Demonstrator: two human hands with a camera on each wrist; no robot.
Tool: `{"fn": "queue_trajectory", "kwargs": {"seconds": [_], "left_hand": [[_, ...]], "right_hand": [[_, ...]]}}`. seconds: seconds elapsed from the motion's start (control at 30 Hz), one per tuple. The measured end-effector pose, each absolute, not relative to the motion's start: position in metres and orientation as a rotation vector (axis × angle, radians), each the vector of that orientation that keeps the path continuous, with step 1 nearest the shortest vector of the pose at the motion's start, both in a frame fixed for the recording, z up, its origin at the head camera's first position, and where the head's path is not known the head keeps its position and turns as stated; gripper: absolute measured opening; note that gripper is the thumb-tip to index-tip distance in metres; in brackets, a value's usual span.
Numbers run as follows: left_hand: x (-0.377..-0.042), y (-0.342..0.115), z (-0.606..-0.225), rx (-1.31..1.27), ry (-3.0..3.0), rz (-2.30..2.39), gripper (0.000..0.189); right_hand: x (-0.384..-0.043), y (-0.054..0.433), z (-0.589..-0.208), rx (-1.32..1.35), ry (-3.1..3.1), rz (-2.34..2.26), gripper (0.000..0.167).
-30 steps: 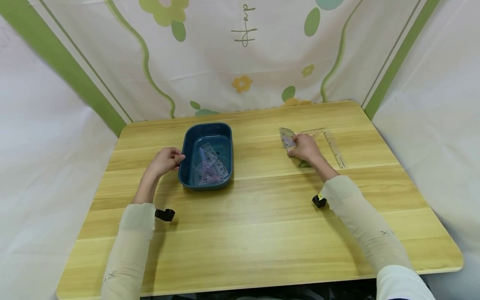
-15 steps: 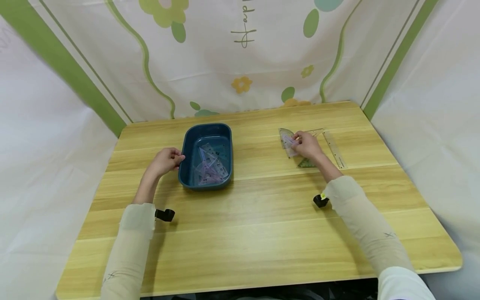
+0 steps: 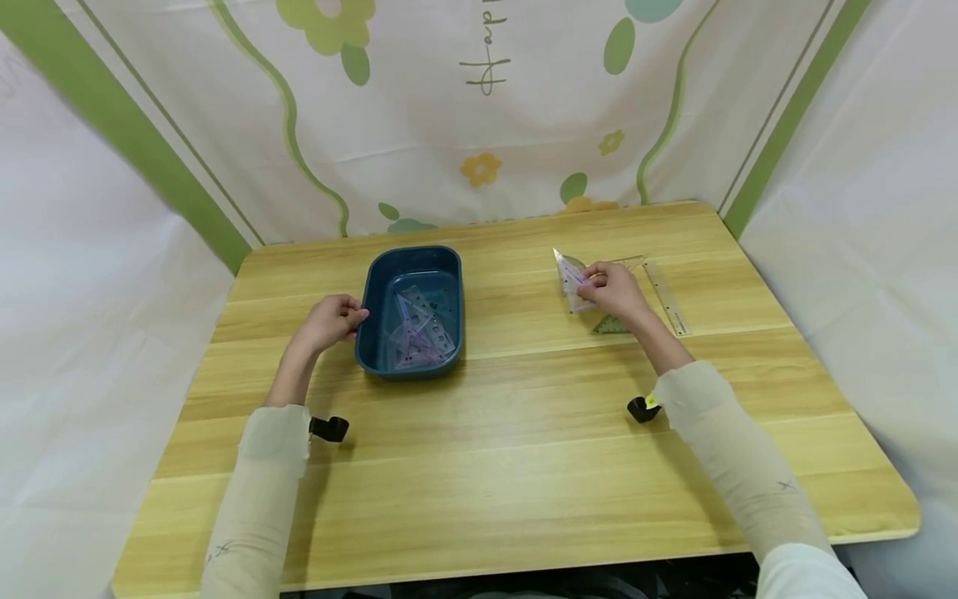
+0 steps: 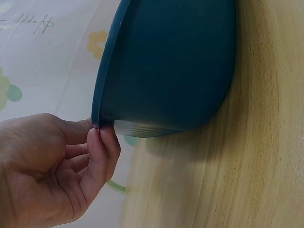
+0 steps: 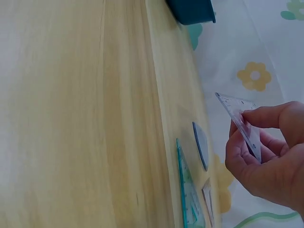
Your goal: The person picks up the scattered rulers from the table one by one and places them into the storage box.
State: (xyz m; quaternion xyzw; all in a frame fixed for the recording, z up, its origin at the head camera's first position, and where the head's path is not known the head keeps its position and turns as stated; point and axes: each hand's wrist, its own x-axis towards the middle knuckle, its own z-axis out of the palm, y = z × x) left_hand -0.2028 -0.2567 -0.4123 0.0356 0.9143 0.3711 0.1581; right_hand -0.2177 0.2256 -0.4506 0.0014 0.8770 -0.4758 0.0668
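My left hand (image 3: 329,322) pinches the left rim of a dark blue plastic basin (image 3: 362,353); in the left wrist view, thumb and fingers close on the rim of the basin (image 4: 171,61). Inside lie several clear rulers (image 3: 422,333), some with purple markings. At the right, my right hand (image 3: 618,293) pinches a clear set square (image 3: 569,287) with purple markings. The right wrist view shows this set square (image 5: 232,107) tilted above the table between thumb and fingers. Beneath and beside that hand are a green-marked set square (image 3: 612,325) and a protractor (image 5: 201,147), mostly hidden in the head view.
Right of the right hand lies a clear straight ruler (image 3: 666,298), and behind it another clear set square (image 3: 634,261) is partly covered. Everything rests on a wooden table (image 3: 494,466), with a printed cloth (image 3: 419,116) hanging along its back edge. Black wrist cameras (image 3: 329,429) stick out from both sleeves.
My right hand has picked the purple-marked set square up off the pile and tilted it upright, uncovering more of the green-marked one. The left hand and basin stay in place.
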Motion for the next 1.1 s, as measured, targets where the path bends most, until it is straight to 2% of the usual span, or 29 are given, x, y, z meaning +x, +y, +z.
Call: {"fn": "queue_trajectory", "kwargs": {"seconds": [0.3, 0.67, 1.1], "left_hand": [[-0.203, -0.258, -0.412, 0.109, 2.623, 1.050, 0.028], [-0.203, -0.259, -0.412, 0.114, 2.628, 1.042, 0.028], [-0.203, -0.257, -0.412, 0.111, 2.628, 1.044, 0.028]], "right_hand": [[-0.205, 0.218, -0.445, -0.101, 2.545, -1.555, 0.026], [-0.194, 0.205, -0.441, -0.106, 2.455, -1.592, 0.030], [-0.190, 0.185, -0.440, -0.218, 2.394, -1.647, 0.025]]}}
